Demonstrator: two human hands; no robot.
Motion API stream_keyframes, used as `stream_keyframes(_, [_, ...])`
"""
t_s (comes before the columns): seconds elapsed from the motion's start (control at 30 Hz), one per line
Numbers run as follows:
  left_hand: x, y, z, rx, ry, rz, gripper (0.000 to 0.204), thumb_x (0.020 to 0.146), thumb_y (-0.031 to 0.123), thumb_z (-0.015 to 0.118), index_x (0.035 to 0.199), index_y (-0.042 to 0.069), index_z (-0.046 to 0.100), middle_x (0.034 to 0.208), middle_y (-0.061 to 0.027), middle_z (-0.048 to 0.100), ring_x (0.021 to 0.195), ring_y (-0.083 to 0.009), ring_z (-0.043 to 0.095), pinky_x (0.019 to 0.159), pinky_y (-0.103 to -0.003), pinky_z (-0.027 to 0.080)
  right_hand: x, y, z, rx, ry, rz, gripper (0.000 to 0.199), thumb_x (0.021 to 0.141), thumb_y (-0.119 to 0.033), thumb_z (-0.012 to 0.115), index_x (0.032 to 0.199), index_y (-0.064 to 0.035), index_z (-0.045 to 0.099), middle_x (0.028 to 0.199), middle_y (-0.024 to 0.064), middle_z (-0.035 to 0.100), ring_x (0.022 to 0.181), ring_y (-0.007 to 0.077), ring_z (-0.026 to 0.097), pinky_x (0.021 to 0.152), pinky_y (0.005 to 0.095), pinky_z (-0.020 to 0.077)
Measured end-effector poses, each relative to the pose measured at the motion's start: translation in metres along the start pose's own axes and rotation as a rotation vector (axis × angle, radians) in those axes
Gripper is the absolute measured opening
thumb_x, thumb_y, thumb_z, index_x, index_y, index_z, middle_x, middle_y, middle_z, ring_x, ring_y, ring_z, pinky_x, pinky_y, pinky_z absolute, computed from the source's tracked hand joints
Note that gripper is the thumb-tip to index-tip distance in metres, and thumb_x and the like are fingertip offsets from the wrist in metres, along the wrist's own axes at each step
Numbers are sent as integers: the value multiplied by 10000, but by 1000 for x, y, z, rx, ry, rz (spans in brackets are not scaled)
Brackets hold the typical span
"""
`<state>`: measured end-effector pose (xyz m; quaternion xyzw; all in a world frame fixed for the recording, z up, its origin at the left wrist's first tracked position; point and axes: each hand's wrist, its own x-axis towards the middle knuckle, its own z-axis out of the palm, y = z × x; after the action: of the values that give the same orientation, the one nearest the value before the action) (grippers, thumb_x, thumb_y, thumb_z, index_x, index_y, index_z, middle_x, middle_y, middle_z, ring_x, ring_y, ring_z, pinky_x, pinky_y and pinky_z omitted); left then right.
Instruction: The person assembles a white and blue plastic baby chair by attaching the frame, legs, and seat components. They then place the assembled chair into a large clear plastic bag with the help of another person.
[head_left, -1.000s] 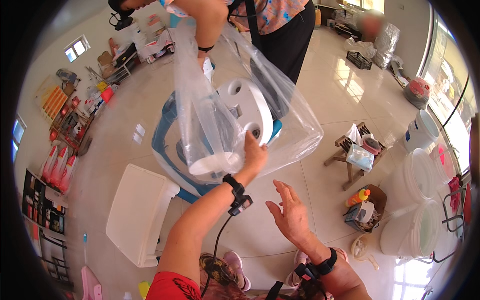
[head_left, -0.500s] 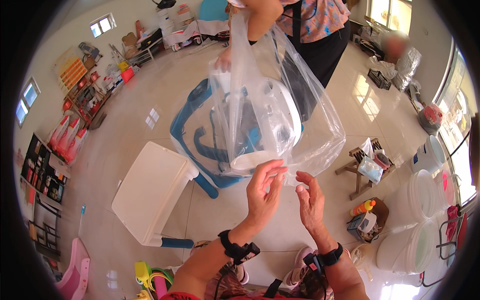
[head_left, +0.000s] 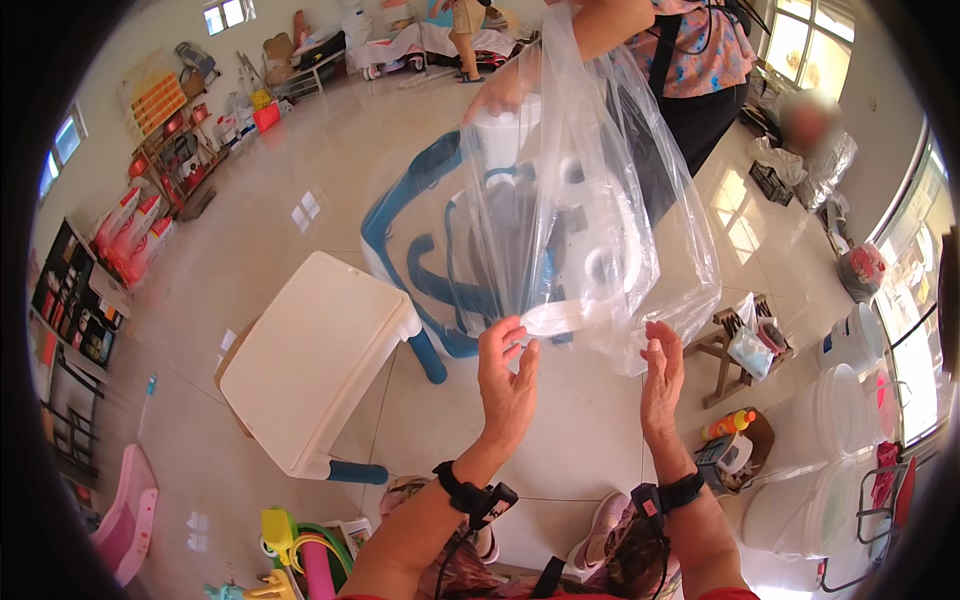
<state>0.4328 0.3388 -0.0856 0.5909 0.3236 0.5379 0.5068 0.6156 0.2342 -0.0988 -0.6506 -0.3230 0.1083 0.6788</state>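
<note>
A large clear plastic bag hangs around a blue and white plastic frame, whose blue tubes and white panel show through the film. A co-worker's hand holds it from above, at a white cylindrical part. Near the bag's lower left edge is my left hand, fingers parted and curved, with nothing visible in it. My right hand is held upright by the lower right of the bag, open, palm turned inward. Whether either fingertip touches the film, I cannot tell.
A small cream table with blue legs stands left of me. On the right are a wooden stool with packets, a box holding an orange bottle, and white buckets. Colourful toys lie near my feet; a pink plastic piece sits far left.
My hands have moved apart, the right one going right and the left slightly left. The bag and frame appear shifted right and up as the view turned. Another person's legs appear at the back.
</note>
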Motion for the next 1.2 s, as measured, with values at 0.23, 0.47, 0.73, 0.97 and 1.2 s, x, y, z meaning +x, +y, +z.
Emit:
stream_keyframes(0.23, [12, -5, -5, 86, 93, -28, 409, 985, 129, 666, 1355, 50, 511, 1385, -97, 541, 1292, -229, 528, 1084, -385, 418, 0, 22, -1, -22, -31, -2, 519, 1061, -455, 496, 1342, -24, 570, 1324, 128, 630, 1211, 227, 594, 1006, 389, 486])
stream_keyframes(0.47, [14, -8, -9, 91, 75, -45, 437, 980, 173, 672, 1358, 55, 488, 1378, -109, 526, 1270, -243, 508, 1063, -416, 394, 16, 43, -13, 16, -120, 116, 515, 1059, -453, 500, 1300, -5, 586, 1215, 139, 681, 1153, 226, 639, 958, 369, 524])
stream_keyframes(0.73, [19, -1, -7, 39, 102, -108, 456, 958, 142, 681, 1373, 78, 503, 1424, -86, 538, 1340, -246, 502, 1106, -433, 387, 135, 0, 31, 17, -244, 113, 609, 1037, -534, 515, 1336, -7, 581, 1255, 146, 666, 1158, 229, 630, 972, 385, 515])
stream_keyframes(0.97, [18, -9, -6, 96, 102, -9, 457, 950, 105, 677, 1356, 31, 481, 1356, -126, 520, 1257, -281, 521, 989, -343, 450, 200, -27, 53, 137, -493, 263, 784, 1017, -644, 453, 1452, 8, 476, 1302, 180, 646, 1162, 289, 649, 993, 410, 508])
stream_keyframes(1.2, [20, -4, -8, 17, 68, -123, 488, 953, 137, 678, 1387, 35, 480, 1400, -129, 511, 1328, -282, 487, 1118, -426, 383, 187, -71, 96, 21, -668, 123, 569, 1050, -468, 512, 1375, -3, 551, 905, 110, 665, 746, 194, 634, 682, 317, 496])
